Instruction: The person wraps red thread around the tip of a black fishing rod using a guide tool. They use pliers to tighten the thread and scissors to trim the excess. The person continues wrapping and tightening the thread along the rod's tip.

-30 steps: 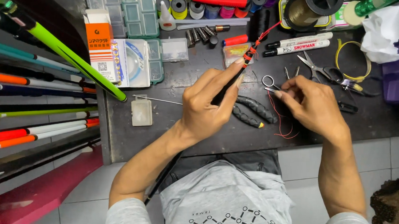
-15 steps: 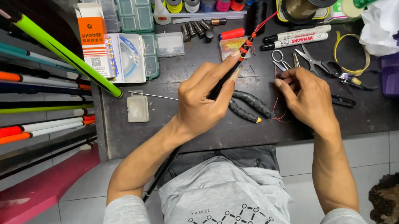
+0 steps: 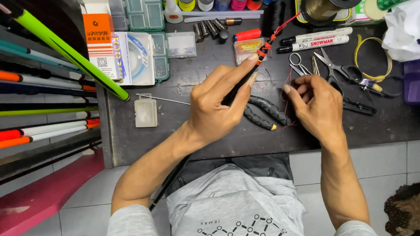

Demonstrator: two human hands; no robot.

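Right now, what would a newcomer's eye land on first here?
Centre: the left hand grips a thin black rod wound with red thread near its tip, while the right hand pinches the thread's loose end. A bright green rod slants across the rack at left; scissors lie right.

Seen from my head camera: both my bare hands, the left hand [image 3: 217,110] and right hand [image 3: 316,106], extend from a heather-grey short-sleeved T-shirt [image 3: 235,213] bearing a black geometric line-and-dot chest print, worn over dark trousers [image 3: 242,167].

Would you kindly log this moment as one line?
left hand: holds rod | right hand: pinches red thread | pliers: on table
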